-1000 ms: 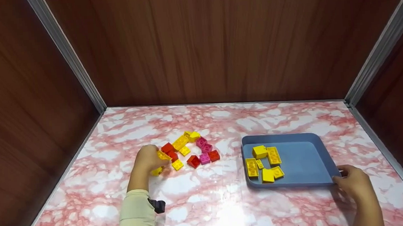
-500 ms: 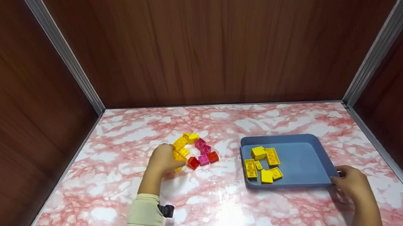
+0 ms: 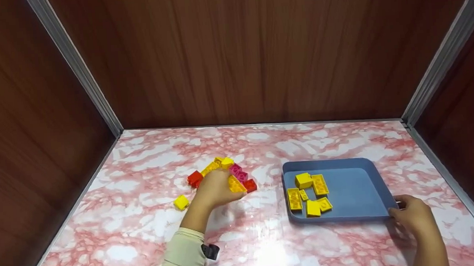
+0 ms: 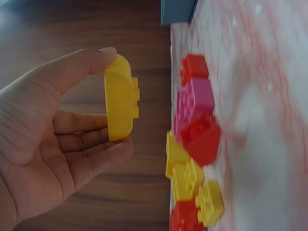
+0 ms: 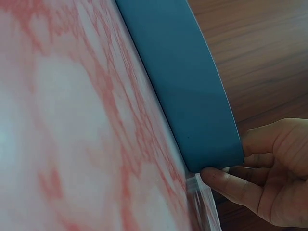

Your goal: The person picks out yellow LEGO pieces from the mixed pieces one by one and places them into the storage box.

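My left hand (image 3: 215, 188) holds a yellow toy building brick (image 4: 119, 98) between thumb and fingers, its ends rounded and its studs facing away from the palm. In the head view, hand and brick pass over the loose pile, covering part of it. Red (image 3: 195, 178), magenta (image 3: 240, 174) and yellow (image 3: 226, 163) bricks lie there on the table. At the right, my right hand (image 3: 414, 214) grips the near right corner of a blue tray (image 3: 356, 191), thumb and fingertips at its wall. Several yellow bricks (image 3: 303, 181) lie in the tray's left half.
A single yellow brick (image 3: 181, 202) lies apart, to the left of my left forearm. The pink-and-white marbled table (image 3: 115, 241) is bounded by dark wood panels (image 3: 256, 56) at the back and both sides.
My left hand has carried the yellow brick rightward across the pile, uncovering the lone yellow brick and red bricks at the left. The right hand and tray stay in place.
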